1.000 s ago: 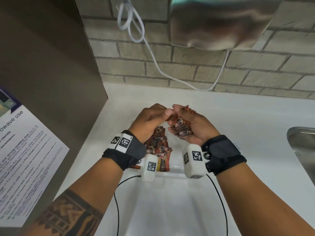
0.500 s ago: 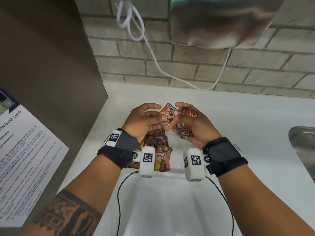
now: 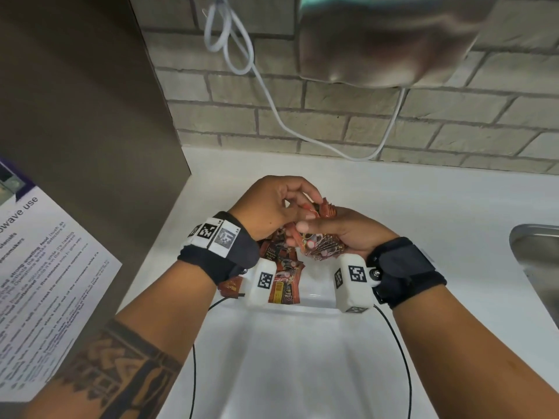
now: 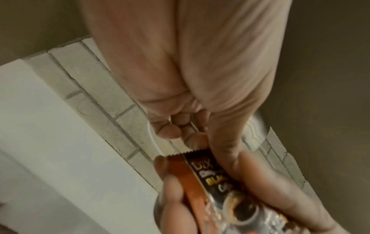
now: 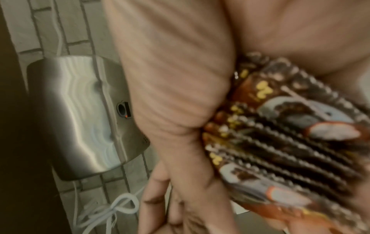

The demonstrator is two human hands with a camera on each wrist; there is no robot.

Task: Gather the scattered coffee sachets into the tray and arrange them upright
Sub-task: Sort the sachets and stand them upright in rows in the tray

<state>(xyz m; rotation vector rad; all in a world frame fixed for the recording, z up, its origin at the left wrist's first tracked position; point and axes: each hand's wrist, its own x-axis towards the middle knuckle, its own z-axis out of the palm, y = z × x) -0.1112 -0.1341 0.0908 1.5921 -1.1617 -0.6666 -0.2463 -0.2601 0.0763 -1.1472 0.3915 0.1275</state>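
Observation:
My right hand (image 3: 317, 237) grips a fanned stack of red-brown coffee sachets (image 3: 323, 247) on edge above the counter; the right wrist view shows their serrated ends side by side (image 5: 280, 150). My left hand (image 3: 302, 204) pinches a single sachet (image 3: 313, 209) between thumb and fingertips and holds it against the top of that stack. The left wrist view shows this sachet (image 4: 202, 171) close up, with the left hand (image 4: 200, 142) on its upper end. More loose sachets (image 3: 286, 282) lie in a heap under my left wrist, by the far rim of the white tray (image 3: 302, 373).
A brown cabinet side (image 3: 90, 131) with a paper notice (image 3: 45, 282) stands to the left. A steel hand dryer (image 3: 378, 40) and a white cable (image 3: 272, 110) hang on the brick wall behind. A metal sink rim (image 3: 538, 252) is at the right.
The single sachet, held face-up between both hands half a second ago, now lies against the stack in my right hand. My left hand has come over it.

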